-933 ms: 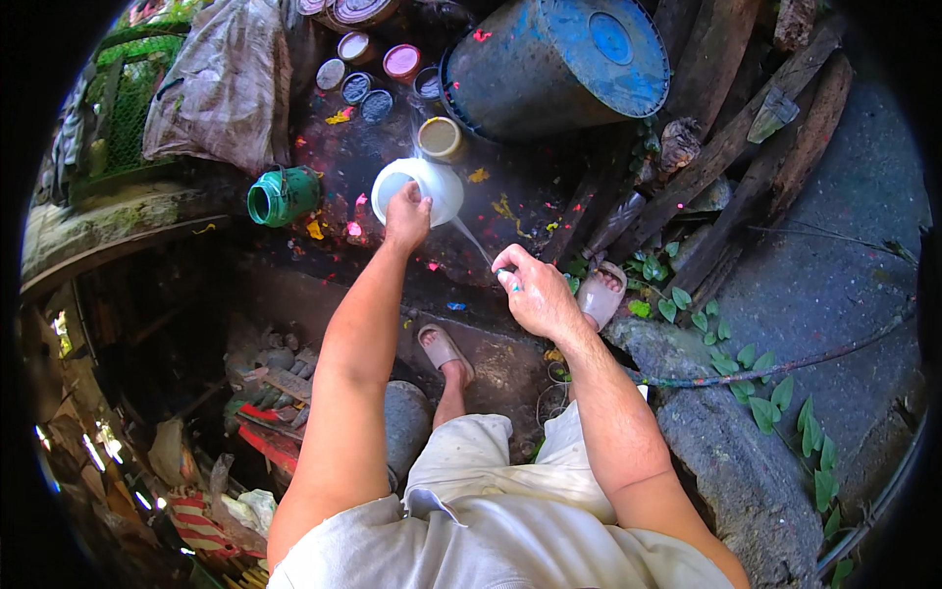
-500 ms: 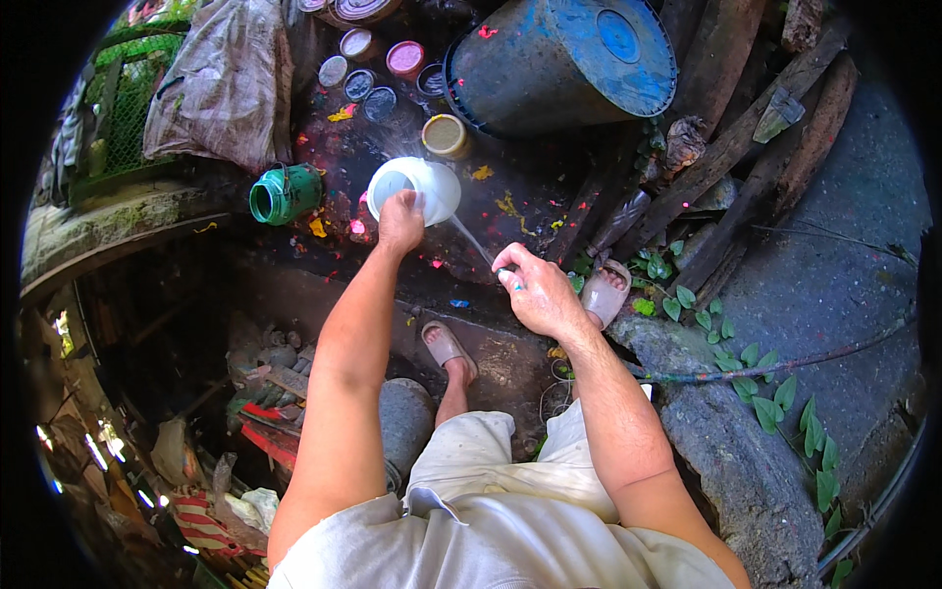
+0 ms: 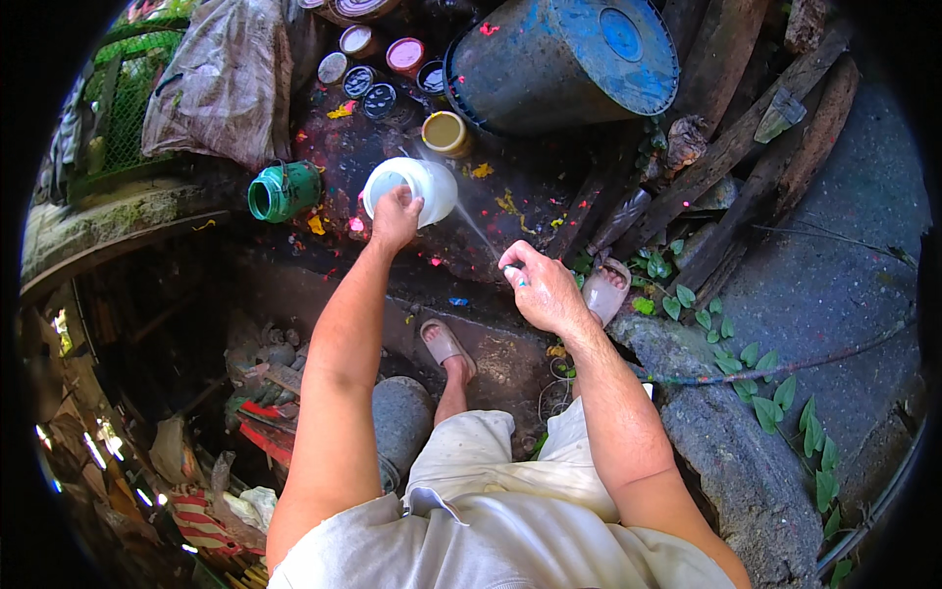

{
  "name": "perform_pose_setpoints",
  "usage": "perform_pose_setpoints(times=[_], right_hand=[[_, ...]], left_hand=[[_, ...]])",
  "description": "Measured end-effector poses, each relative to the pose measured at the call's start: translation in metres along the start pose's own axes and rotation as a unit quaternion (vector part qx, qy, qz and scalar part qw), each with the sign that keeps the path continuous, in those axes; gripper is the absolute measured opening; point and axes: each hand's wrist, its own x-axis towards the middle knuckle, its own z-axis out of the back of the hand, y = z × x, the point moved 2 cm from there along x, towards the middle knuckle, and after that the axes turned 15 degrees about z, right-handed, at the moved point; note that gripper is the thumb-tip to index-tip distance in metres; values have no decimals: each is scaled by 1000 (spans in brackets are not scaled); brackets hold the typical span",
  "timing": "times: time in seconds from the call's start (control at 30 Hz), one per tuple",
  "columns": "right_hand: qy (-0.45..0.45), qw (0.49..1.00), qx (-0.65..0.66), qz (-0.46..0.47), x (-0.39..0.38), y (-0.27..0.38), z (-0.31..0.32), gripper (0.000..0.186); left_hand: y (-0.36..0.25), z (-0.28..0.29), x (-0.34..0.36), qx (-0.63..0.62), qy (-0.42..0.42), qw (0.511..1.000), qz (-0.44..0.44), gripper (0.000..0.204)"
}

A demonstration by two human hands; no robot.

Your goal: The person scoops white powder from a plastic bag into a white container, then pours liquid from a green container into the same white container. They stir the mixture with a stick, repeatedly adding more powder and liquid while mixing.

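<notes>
My left hand [image 3: 397,218] grips a white plastic tub [image 3: 438,191] by its rim, and the tub is tipped on its side over the dark, paint-spotted ground. Out of my right hand [image 3: 546,287] a thin spray of water [image 3: 473,226] shoots toward the tub's outer side. The fingers of that hand are closed round what looks like the end of a hose; most of it is hidden. A dark hose [image 3: 721,376] runs from the right to behind my right forearm. Left of the tub lies a green plastic jar [image 3: 294,189] with its mouth toward the left.
Several small paint pots stand beyond the tub, among them a tan one [image 3: 444,133] and a pink one [image 3: 405,56]. A large blue-stained drum [image 3: 530,74] lies behind. Wooden beams [image 3: 756,128], a rock [image 3: 736,452] and vines are at right; a grey bucket [image 3: 402,422] stands near my legs.
My left hand and the white tub have shifted slightly left. The spray looks wider and mistier where it meets the tub. My right hand has moved very slightly to the right.
</notes>
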Motion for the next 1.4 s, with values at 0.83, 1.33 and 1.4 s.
perform_pose_setpoints(times=[0.83, 1.33, 1.4], right_hand=[[24, 997, 52, 52, 2, 8, -11, 13], [21, 1000, 9, 18, -1, 9, -13, 13], [17, 1000, 7, 10, -2, 6, -11, 13]], left_hand=[[20, 23, -11, 97, 5, 995, -5, 25], [33, 15, 15, -156, -46, 979, 123, 52], [22, 3, 19, -243, -57, 956, 157, 57]])
